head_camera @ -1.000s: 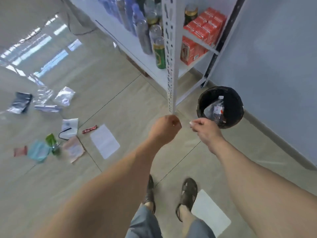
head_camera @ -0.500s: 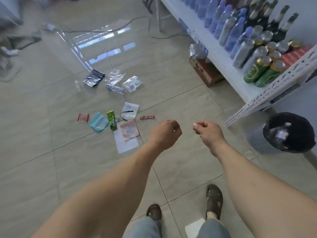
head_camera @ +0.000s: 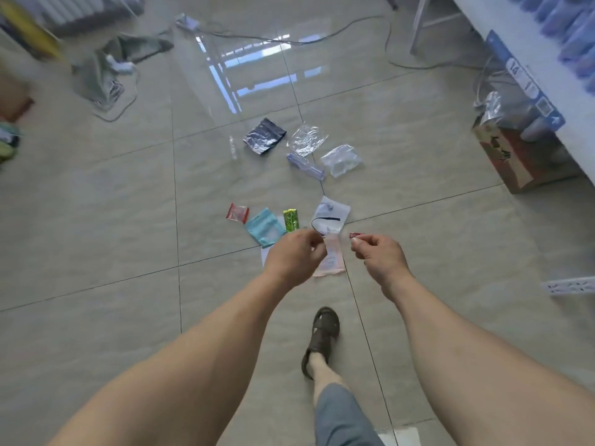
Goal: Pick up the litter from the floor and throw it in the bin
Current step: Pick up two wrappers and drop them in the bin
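Litter lies scattered on the tiled floor ahead of me: a dark foil bag (head_camera: 264,135), a crumpled clear wrapper (head_camera: 307,140), a clear bag (head_camera: 343,159), a red packet (head_camera: 237,213), a teal packet (head_camera: 264,226), a green wrapper (head_camera: 290,220), a white bag with a black cord (head_camera: 331,215), a pink paper (head_camera: 331,259) and a small red wrapper (head_camera: 355,235). My left hand (head_camera: 294,255) and my right hand (head_camera: 378,255) hover above the pink paper, fingers curled, nothing in them. The bin is out of view.
A cardboard box (head_camera: 512,159) sits under the white shelf (head_camera: 515,43) on the right. Cables (head_camera: 289,40) and a heap of cloth (head_camera: 106,69) lie at the back. My sandalled foot (head_camera: 323,336) stands below the hands; a white sheet (head_camera: 399,436) lies at the bottom edge.
My view has swung left from the bin and shelf to the litter. The bin has left the frame, and both curled hands now hang over the pink paper.
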